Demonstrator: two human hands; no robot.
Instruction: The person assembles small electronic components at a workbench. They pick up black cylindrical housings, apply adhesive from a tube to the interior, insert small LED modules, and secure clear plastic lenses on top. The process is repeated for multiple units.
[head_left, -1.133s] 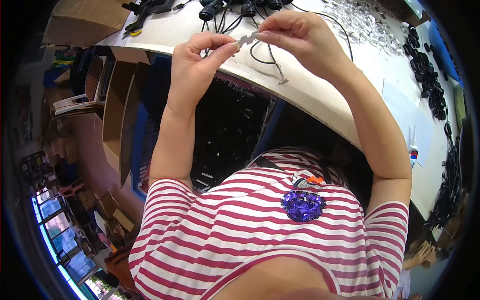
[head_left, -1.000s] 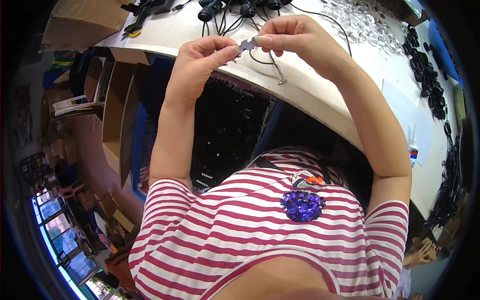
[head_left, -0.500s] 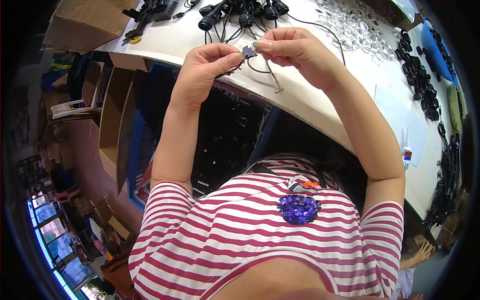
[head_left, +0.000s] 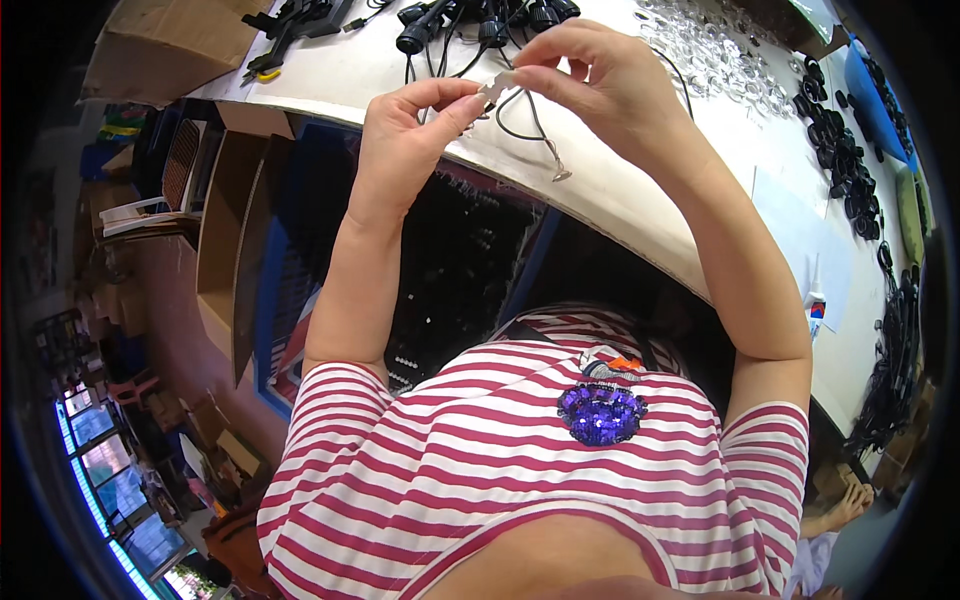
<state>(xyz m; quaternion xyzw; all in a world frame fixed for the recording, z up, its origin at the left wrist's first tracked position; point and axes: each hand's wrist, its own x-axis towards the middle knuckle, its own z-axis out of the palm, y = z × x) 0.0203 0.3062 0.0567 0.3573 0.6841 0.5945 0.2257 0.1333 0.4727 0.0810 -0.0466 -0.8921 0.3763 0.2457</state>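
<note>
here, the left hand (head_left: 402,140) and the right hand (head_left: 615,85), both pinched narrow, hold a thin plate (head_left: 494,90) between them over the near edge of the table (head_left: 615,175), with a wire (head_left: 544,140) close to that edge, sockets (head_left: 418,35) farther back on the table and rings (head_left: 725,60) toward its right.

a brown cardboard box (head_left: 165,50) sits at the far left of the table (head_left: 610,185), with black parts (head_left: 305,22) and a small yellow piece (head_left: 268,75) just beside it. toward the right, clear round pieces (head_left: 715,55) lie scattered, near a line of black rings (head_left: 850,170) and a blue tray (head_left: 866,88) of dark bits. nearer are white paper (head_left: 785,210), a small white bottle (head_left: 817,300) and tangled black cables (head_left: 890,360). off to the left stands an open carton (head_left: 222,240); farther back, windows (head_left: 105,460).
</note>
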